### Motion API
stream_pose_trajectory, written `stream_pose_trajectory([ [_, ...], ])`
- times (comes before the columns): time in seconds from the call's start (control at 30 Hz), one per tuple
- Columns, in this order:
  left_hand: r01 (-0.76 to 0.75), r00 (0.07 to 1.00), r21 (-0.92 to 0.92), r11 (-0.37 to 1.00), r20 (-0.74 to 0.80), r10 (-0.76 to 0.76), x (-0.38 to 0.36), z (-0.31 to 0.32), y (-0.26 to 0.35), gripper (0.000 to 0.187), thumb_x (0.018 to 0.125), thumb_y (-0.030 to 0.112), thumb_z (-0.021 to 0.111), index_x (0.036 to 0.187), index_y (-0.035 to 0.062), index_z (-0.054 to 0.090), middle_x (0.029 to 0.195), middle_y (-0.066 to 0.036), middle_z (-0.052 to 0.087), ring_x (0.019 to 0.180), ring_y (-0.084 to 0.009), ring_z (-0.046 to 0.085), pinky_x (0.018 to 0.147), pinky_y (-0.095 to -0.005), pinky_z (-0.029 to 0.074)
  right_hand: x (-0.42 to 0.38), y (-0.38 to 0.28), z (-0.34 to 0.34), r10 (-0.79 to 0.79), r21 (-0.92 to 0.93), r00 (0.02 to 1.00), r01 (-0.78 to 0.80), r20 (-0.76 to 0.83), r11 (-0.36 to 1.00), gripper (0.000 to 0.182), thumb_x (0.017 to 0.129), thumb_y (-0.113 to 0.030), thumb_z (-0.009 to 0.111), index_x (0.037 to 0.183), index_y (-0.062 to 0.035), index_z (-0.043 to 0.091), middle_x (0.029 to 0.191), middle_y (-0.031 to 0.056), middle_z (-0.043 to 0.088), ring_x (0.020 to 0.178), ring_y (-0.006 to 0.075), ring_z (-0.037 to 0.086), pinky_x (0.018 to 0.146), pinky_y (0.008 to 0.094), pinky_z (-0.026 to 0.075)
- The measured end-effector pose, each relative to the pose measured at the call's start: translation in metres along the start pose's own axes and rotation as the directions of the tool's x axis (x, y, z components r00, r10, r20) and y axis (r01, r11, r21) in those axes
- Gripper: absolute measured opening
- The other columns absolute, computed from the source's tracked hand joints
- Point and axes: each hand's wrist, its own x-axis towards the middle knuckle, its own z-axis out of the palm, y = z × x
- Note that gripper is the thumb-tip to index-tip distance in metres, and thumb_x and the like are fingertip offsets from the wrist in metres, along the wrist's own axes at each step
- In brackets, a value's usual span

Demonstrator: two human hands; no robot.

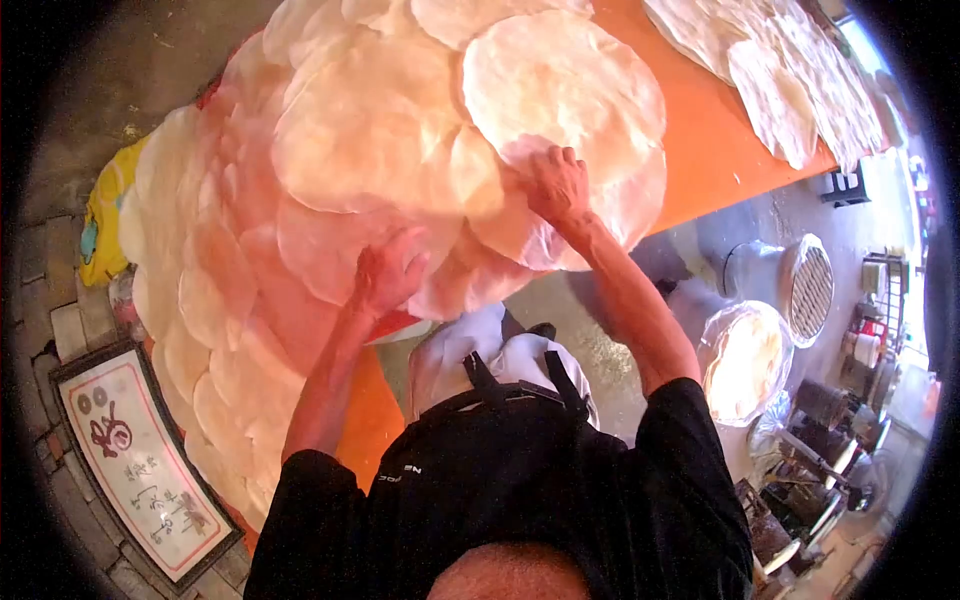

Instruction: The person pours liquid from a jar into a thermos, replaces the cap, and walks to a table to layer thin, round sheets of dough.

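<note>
Thin, round, pale flatbreads lie overlapping in a broad layer in front of me. My right hand [558,185] is on them with its fingers curled in, at the lower edge of a large round flatbread [570,80]; the fingertips are partly hidden. Lower and to the left, my left hand [390,270] is over a flatbread [325,245] near the layer's front edge. Its fingers point up and right, with the thumb held apart, and nothing shows in its grasp. Another wide flatbread [375,120] spreads between and beyond the hands.
An orange table surface [705,130] shows at right, with more flatbreads [775,90] at its far end. On the floor to the right are a plastic-lined container [745,362] and a grate-topped drum [810,290]. A framed sign [145,465] and yellow bag [108,215] are at left.
</note>
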Motion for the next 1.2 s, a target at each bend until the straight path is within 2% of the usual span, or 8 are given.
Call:
stream_pose_trajectory([
  [0.13,0.086,0.996,0.116,0.990,-0.019,-0.084,0.021,-0.017,-0.046,0.036,0.078,0.016,0.069,0.111,0.0033,0.061,0.107,-0.017,0.062,0.100,-0.0379,0.059,0.086,-0.0450,0.050,0.016,0.037,-0.004,-0.177,-0.138,0.981,0.186,0.075,0.973,0.014,0.083,-0.015,0.057,0.092,-0.0104,0.066,0.088,0.0110,0.064,0.088,0.0286,0.062,0.073,0.0425,0.051],
  [0.27,0.081,0.987,0.260,0.962,-0.158,-0.040,0.038,-0.002,-0.087,0.048,0.077,0.021,0.071,0.118,0.0005,0.057,0.115,-0.021,0.058,0.110,-0.0406,0.053,0.094,-0.0492,0.044,0.083,0.055,-0.102,-0.055,-0.255,0.962,-0.015,-0.267,0.967,0.016,0.085,-0.009,0.053,0.096,-0.0125,0.065,0.082,0.0107,0.066,0.076,0.0303,0.065,0.065,0.0441,0.052],
  [0.33,0.039,0.982,0.288,0.957,-0.188,0.016,0.043,0.009,-0.101,0.053,0.077,0.022,0.072,0.121,-0.0001,0.055,0.121,-0.023,0.055,0.116,-0.0414,0.050,0.097,-0.0504,0.042,0.100,0.038,-0.145,-0.244,-0.238,0.799,0.131,-0.549,0.962,0.016,0.080,-0.004,0.060,0.094,-0.0123,0.063,0.081,0.0095,0.065,0.077,0.0298,0.063,0.067,0.0407,0.052],
  [0.53,0.025,0.984,0.355,0.935,-0.173,0.040,0.063,0.016,-0.098,0.039,0.083,0.023,0.066,0.116,0.0024,0.059,0.117,-0.021,0.058,0.110,-0.0398,0.055,0.095,-0.0474,0.045,0.053,0.018,-0.024,-0.247,-0.112,0.968,0.242,-0.033,0.964,0.012,0.082,-0.014,0.060,0.093,-0.0082,0.062,0.094,0.0109,0.061,0.093,0.0300,0.059,0.076,0.0427,0.049],
  [0.67,0.033,0.955,0.311,0.950,-0.289,0.061,0.076,-0.004,-0.097,0.015,0.088,0.017,0.059,0.096,0.0043,0.060,0.093,-0.017,0.062,0.089,-0.0375,0.061,0.076,-0.0457,0.050,0.039,-0.010,0.003,-0.088,0.016,0.994,0.090,-0.062,0.996,0.063,0.071,-0.038,0.077,0.120,-0.0058,0.056,0.119,0.0185,0.056,0.109,0.0373,0.053,0.091,0.0496,0.044],
  [0.8,0.043,0.916,0.278,0.960,-0.395,0.074,0.095,-0.048,-0.050,0.009,0.090,0.010,0.054,0.084,0.0044,0.055,0.083,-0.015,0.060,0.078,-0.0371,0.060,0.063,-0.0462,0.048,0.060,-0.010,0.026,-0.067,-0.065,0.992,0.060,-0.104,0.996,0.052,0.081,-0.042,0.068,0.116,-0.0052,0.058,0.111,0.0209,0.056,0.105,0.0365,0.053,0.085,0.0503,0.045],
  [0.97,-0.091,0.983,0.214,0.973,-0.137,0.122,0.067,0.002,-0.020,0.008,0.085,0.012,0.061,0.087,0.0049,0.058,0.085,-0.013,0.062,0.081,-0.0353,0.061,0.068,-0.0441,0.052,0.075,0.019,0.004,-0.112,-0.050,0.993,0.113,0.024,0.992,0.022,0.085,-0.025,0.060,0.088,-0.0038,0.061,0.081,0.0152,0.064,0.082,0.0301,0.064,0.064,0.0428,0.052],
  [1.2,-0.012,0.984,0.064,0.998,-0.174,0.023,0.050,0.022,-0.001,0.019,0.078,0.019,0.069,0.088,0.0041,0.061,0.092,-0.014,0.064,0.086,-0.0348,0.062,0.071,-0.0438,0.053,0.074,0.014,-0.010,-0.185,-0.020,0.981,0.187,0.049,0.982,0.037,0.083,-0.032,0.067,0.107,-0.0048,0.060,0.103,0.0177,0.062,0.096,0.0333,0.061,0.073,0.0458,0.051],
])
